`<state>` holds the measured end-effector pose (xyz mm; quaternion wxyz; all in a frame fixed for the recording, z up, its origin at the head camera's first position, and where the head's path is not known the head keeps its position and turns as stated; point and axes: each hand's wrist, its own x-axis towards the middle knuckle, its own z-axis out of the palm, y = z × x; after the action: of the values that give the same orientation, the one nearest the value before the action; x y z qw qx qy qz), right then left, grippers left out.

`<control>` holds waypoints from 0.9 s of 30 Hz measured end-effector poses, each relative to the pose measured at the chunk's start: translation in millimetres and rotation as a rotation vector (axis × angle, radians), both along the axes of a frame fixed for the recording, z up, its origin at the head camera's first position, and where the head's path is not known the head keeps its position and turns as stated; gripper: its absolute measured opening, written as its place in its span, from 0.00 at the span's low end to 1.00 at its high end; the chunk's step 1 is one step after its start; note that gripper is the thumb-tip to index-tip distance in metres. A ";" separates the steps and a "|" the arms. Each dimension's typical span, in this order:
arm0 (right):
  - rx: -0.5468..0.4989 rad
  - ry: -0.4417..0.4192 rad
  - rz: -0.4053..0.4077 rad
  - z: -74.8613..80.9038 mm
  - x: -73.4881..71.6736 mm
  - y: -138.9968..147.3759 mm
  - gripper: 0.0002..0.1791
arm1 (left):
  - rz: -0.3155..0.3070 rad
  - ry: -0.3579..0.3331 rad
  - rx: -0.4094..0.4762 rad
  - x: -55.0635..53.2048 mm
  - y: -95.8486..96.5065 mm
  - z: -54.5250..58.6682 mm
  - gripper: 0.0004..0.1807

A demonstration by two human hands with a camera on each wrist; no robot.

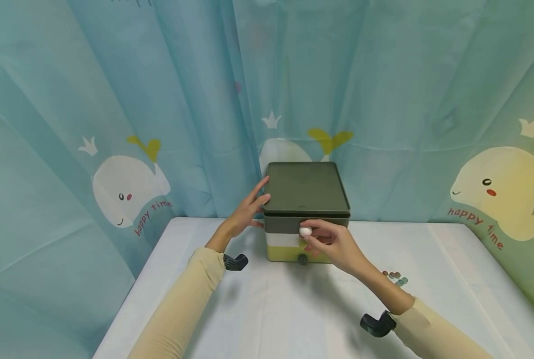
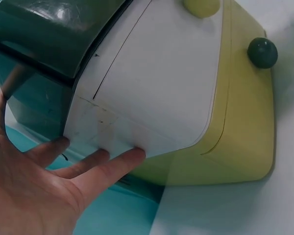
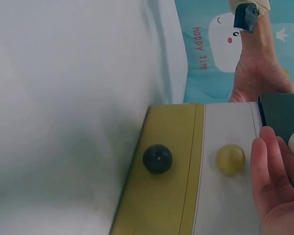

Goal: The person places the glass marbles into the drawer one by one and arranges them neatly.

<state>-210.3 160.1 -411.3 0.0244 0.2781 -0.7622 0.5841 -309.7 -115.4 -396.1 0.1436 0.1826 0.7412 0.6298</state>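
Observation:
A small three-tier drawer box (image 1: 307,189) stands at the back of the table, with a dark green lid and top tier, a white middle and a yellow bottom. My right hand (image 1: 336,247) pinches the round white knob (image 1: 305,231) on the dark green top drawer between thumb and index finger. The other fingers extend in front of the lower drawers. On the box's left side, my left hand (image 2: 39,191) rests with spread, fairly straight fingertips. Below the white knob sit a yellow knob (image 3: 230,159) and a dark green knob (image 3: 157,158).
Several small red and green round pieces (image 1: 395,276) lie on the white tabletop (image 1: 258,319), right of the box and beside the right forearm. A blue-green curtain (image 1: 195,99) with whale prints hangs close behind the box.

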 end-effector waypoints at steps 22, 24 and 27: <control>0.024 -0.012 0.065 0.4 27.8 4.4 0.18 | -0.001 0.020 -0.043 -2.4 -3.0 -1.8 0.33; 0.029 -0.012 0.066 0.4 31.5 4.5 0.18 | -0.005 0.022 -0.041 -2.4 -3.2 -1.9 0.33; 0.028 -0.011 0.069 -0.2 37.0 4.5 0.18 | -0.009 0.024 -0.038 -2.7 -3.1 -2.3 0.33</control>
<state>-173.3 164.6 -411.5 -0.0036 0.3013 -0.7602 0.5755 -312.5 -118.5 -398.5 0.1410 0.1905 0.7539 0.6128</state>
